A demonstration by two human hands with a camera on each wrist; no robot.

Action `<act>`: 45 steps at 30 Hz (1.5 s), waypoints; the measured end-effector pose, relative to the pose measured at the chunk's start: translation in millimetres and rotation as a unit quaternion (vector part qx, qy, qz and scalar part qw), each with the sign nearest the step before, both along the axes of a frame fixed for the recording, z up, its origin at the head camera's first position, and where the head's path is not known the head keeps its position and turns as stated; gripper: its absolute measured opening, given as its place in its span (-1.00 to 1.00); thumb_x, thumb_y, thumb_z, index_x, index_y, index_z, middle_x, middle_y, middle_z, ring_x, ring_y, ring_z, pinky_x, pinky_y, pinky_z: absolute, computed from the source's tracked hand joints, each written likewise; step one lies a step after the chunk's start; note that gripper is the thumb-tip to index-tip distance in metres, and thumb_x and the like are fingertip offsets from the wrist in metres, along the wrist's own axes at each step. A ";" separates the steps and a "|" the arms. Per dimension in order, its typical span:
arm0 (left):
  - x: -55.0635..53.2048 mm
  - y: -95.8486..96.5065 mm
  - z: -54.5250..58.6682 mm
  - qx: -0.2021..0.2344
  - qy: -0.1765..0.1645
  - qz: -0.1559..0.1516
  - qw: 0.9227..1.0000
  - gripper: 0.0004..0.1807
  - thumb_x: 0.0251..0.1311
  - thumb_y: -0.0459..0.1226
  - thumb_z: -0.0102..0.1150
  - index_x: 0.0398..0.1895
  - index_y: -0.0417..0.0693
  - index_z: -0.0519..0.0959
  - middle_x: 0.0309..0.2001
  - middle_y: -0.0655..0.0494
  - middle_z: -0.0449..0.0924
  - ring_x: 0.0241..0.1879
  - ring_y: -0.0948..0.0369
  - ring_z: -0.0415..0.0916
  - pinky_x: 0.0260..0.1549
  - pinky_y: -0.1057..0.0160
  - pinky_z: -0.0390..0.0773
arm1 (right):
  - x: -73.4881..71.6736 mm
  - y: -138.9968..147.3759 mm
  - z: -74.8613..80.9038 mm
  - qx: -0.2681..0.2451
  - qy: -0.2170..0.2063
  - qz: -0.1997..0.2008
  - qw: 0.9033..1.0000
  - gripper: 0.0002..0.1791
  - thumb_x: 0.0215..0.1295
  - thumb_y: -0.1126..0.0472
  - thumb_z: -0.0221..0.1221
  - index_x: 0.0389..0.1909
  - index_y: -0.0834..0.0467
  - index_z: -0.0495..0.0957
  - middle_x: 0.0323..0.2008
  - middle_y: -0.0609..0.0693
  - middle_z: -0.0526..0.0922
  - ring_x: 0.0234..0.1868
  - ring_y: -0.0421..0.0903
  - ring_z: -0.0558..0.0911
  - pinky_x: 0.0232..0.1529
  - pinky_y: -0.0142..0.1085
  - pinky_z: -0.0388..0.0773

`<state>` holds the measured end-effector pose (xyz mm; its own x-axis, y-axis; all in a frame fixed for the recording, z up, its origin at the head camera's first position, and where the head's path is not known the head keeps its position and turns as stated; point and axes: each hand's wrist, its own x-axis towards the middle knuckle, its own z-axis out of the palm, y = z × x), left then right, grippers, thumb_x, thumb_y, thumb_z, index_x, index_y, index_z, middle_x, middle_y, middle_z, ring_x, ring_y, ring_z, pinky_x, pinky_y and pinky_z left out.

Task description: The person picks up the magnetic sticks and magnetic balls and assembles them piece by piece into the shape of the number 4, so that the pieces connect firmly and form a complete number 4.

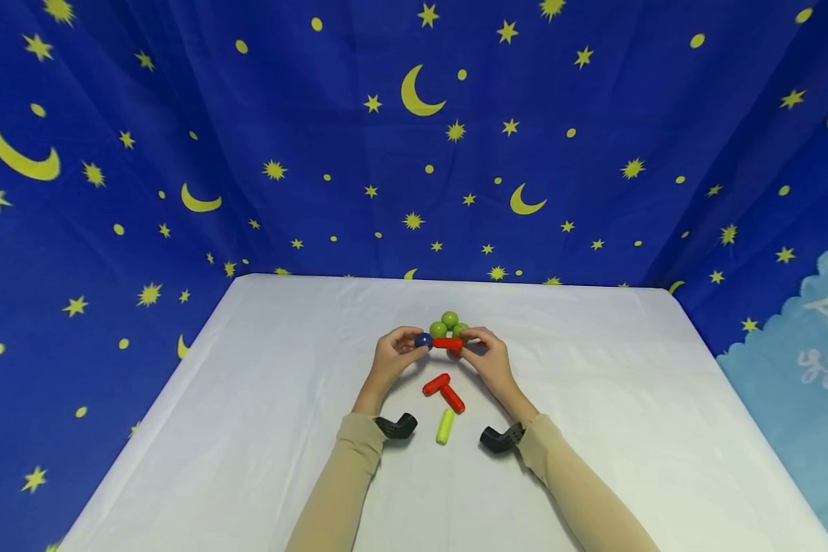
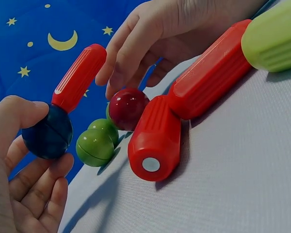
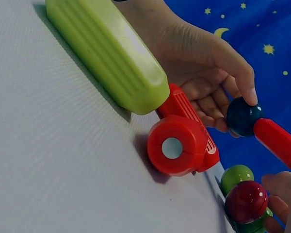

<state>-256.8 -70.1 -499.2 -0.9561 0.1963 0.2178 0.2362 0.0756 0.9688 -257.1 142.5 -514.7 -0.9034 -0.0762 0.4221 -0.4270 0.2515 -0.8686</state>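
Observation:
My left hand (image 1: 389, 357) pinches a dark blue ball (image 2: 47, 132) between thumb and fingers. A red ribbed stick (image 2: 80, 77) extends from that ball toward the right, end touching it, held off the table. Close to the stick's far end is my right hand (image 1: 491, 363), its fingers loosely bent; the left wrist view shows a gap between them and the stick. A glossy dark red ball (image 2: 129, 109) lies just in front of the right fingertips; whether they touch it is unclear. Several green balls (image 1: 450, 319) cluster behind, partly hidden.
Nearer to me on the white table (image 1: 283, 399) lie two more red sticks, one slanting (image 1: 436, 384) and one beside it (image 1: 453, 399), ends close together. A yellow-green stick (image 1: 445, 426) lies closest to me. Blue star-printed cloth (image 1: 345, 153) hangs behind the table.

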 end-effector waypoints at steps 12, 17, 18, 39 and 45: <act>-0.4 0.7 1.1 0.001 0.001 0.003 1.000 -0.62 0.07 -0.39 0.31 -0.04 -0.41 0.54 -0.12 -0.35 0.59 -0.28 0.37 0.52 -0.13 0.39 0.55 | -7.6 -0.6 -12.5 0.033 -0.014 -0.006 0.999 -0.63 0.00 0.43 0.35 -0.10 0.37 0.60 -0.16 0.27 0.63 -0.15 0.14 0.54 -0.12 -0.08 0.49; 0.2 0.7 0.8 0.001 0.001 0.003 1.000 -0.62 0.07 -0.40 0.30 -0.04 -0.41 0.54 -0.11 -0.36 0.58 -0.28 0.37 0.52 -0.14 0.41 0.54 | 7.4 -4.3 8.5 0.053 0.005 -0.003 0.999 -0.70 -0.01 0.48 0.33 -0.18 0.42 0.60 -0.20 0.28 0.60 -0.22 0.16 0.54 -0.18 -0.06 0.54; 0.3 0.7 0.8 0.001 0.001 0.003 1.000 -0.62 0.07 -0.40 0.30 -0.04 -0.41 0.54 -0.11 -0.37 0.59 -0.28 0.37 0.52 -0.14 0.42 0.54 | 9.8 -4.8 11.5 0.056 0.006 -0.004 0.998 -0.70 -0.01 0.48 0.33 -0.19 0.41 0.60 -0.21 0.27 0.59 -0.23 0.15 0.54 -0.19 -0.11 0.55; -1.3 -0.9 -2.2 0.010 -0.007 0.004 1.000 -0.62 0.07 -0.40 0.30 -0.03 -0.40 0.54 -0.09 -0.36 0.58 -0.28 0.41 0.51 -0.15 0.46 0.52 | -3.0 2.8 -19.5 0.069 -0.022 -0.015 0.997 -0.67 -0.01 0.33 0.40 -0.18 0.26 0.59 -0.21 0.18 0.65 -0.23 -0.03 0.58 -0.18 -0.42 0.52; -1.5 -0.6 -1.7 0.005 -0.006 0.008 1.000 -0.62 0.07 -0.40 0.31 -0.03 -0.39 0.54 -0.08 -0.34 0.58 -0.28 0.42 0.51 -0.14 0.46 0.52 | -2.1 4.8 -19.0 0.038 -0.041 -0.021 0.998 -0.66 0.01 0.35 0.37 -0.14 0.28 0.58 -0.21 0.22 0.67 -0.26 -0.16 0.59 -0.20 -0.46 0.52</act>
